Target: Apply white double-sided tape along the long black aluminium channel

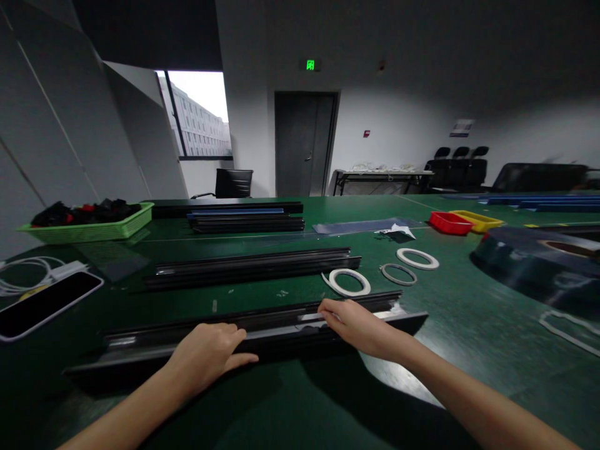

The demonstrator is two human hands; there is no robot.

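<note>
A long black channel-shaped profile [281, 347] lies across the green table in front of me, its trough facing up. My left hand [206, 350] is wrapped over its near wall, thumb on the outer side and fingers inside. Over the trough, right of the middle, my right hand [351, 322] is closed in a pinch. A thin whitish strip [310, 317] shows at its fingertips; the fingers partly hide it. Just behind the profile lies a roll of white tape [349, 283] with a loose end.
Another black profile [253, 267] lies behind, with stacked profiles [248, 223] farther back. Two more rings of tape [417, 259] are at right, near a large film roll [529, 269] and a red tray [450, 223]. A green basket [94, 230] and a phone [47, 306] are left.
</note>
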